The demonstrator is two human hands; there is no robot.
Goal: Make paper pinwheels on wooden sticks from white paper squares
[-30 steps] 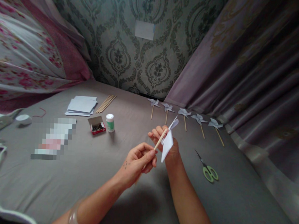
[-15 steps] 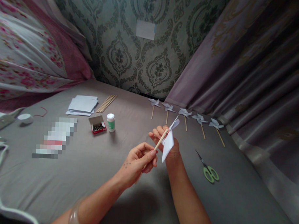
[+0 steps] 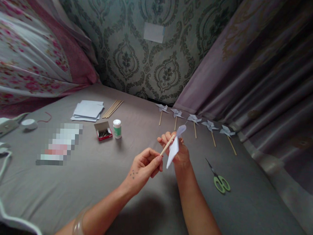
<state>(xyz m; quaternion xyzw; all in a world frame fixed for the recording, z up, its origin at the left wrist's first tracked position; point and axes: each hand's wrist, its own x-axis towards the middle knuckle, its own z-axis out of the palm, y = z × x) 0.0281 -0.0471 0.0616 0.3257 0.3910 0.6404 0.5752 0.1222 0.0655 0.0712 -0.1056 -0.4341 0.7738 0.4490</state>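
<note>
The left hand (image 3: 144,168) is closed, thumb against fingers, on a wooden stick (image 3: 167,145), which slants up and away. At the stick's upper end is a white paper head (image 3: 173,153), seen nearly edge-on, above the middle of the grey sheet (image 3: 92,183). The right hand (image 3: 183,155) is behind the head, fingers bent and close to the stick's tip; the paper covers part of it, so its exact grip cannot be told. A clear band (image 3: 78,228) circles the left forearm.

To the right of the right forearm lie scissors (image 3: 222,184), green handles toward the near edge of the sheet, blades pointing away and closed. Beyond the hands, five finished pinwheels (image 3: 194,119) lie apart in a row from the far edge toward the right edge, heads outward, near the curtain (image 3: 250,66).

Left of the hands, a white and green bottle (image 3: 117,128) stands upright just beside an open red box (image 3: 105,138) of small dark pieces. Toward the far left corner lie a bundle of sticks (image 3: 112,109) and, beside it, a loose paper stack (image 3: 88,110). Nearer the left edge are a pixelated item (image 3: 61,143), a round white object (image 3: 29,124) and a power strip (image 3: 3,126).
</note>
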